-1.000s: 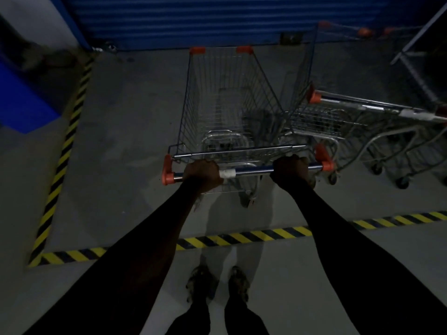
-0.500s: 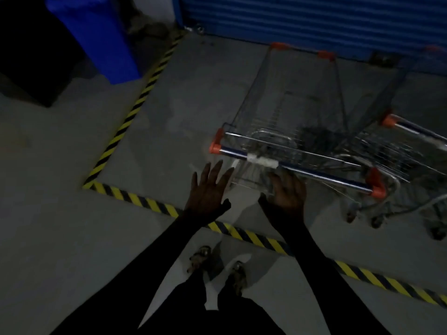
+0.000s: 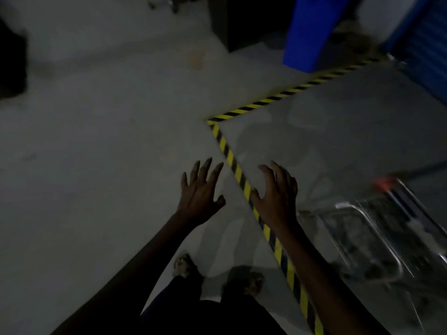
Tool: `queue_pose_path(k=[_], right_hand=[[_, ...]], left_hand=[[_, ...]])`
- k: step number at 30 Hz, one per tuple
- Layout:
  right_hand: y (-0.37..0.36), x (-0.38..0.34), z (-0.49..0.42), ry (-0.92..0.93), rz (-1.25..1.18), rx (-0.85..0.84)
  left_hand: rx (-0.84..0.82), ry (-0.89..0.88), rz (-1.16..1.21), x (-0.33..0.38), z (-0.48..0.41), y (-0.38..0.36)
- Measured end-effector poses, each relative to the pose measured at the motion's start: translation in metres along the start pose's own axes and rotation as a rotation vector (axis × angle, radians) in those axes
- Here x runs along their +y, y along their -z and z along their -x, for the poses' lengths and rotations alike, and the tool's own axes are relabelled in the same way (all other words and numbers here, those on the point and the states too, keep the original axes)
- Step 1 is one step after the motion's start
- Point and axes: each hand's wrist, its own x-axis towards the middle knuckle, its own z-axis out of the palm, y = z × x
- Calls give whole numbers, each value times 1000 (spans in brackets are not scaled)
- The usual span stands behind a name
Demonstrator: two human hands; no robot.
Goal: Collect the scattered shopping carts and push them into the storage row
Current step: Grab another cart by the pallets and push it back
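A wire shopping cart with an orange handle cap stands blurred at the right edge, inside the floor area bordered by yellow-black tape. My left hand hovers in front of me with fingers spread and holds nothing. My right hand hangs over the tape line, fingers loosely spread, empty, left of the cart and apart from it. Both arms wear dark sleeves.
A blue bin stands at the upper right beside the blue shutter. A dark object sits at the left edge. Wheels of something show at the top. Grey concrete floor stretches to the left.
Both hands let go of the cart handle and opened. The view has swung left, so the cart slid to the right edge and the tape corner came to the middle.
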Motion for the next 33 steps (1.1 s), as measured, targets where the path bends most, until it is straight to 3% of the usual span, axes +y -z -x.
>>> queue_pose_path(k=[9,18,33], right_hand=[[-98,-223,-28,403,-57,-150],[-201,-472,-16,618,-100,-292],[-353,-782,-37,1039,-105,-447]], left_hand=[[157,475,65,-203,119,56],[258,726,49,-414,229,124],[338,1170,-24,-654,341,184]])
